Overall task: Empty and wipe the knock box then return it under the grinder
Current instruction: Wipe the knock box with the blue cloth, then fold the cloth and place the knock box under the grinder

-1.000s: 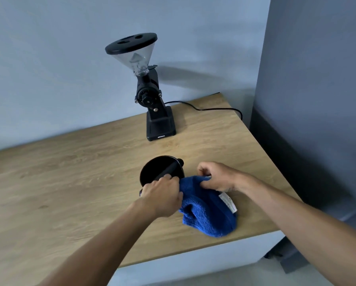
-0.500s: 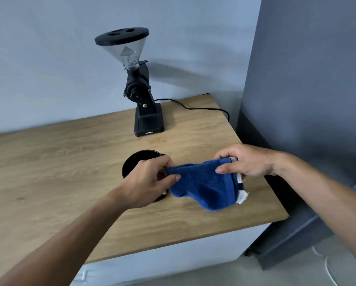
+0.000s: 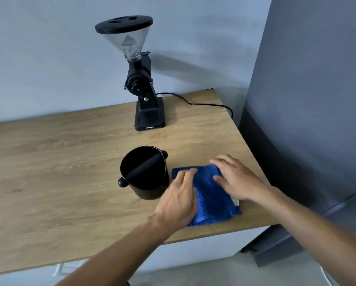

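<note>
The black knock box (image 3: 145, 172) stands upright on the wooden counter (image 3: 59, 162), with its bar across the mouth; its inside looks dark. Just to its right lies a blue cloth (image 3: 209, 195), spread flat near the counter's front right corner. My left hand (image 3: 179, 201) rests flat on the cloth's left part, fingers apart, close beside the box. My right hand (image 3: 233, 178) lies flat on the cloth's right part. The black grinder (image 3: 141, 79) with a clear hopper stands at the back by the wall.
The grinder's black cord (image 3: 193, 102) runs right along the counter's back and over the edge. A grey cabinet (image 3: 307, 100) rises just right of the counter. The counter's front edge is close under the cloth.
The cloth, held stretched between both hands above the counter, now lies flat on it beside the knock box. Both hands have let go of its corners and rest flat on it.
</note>
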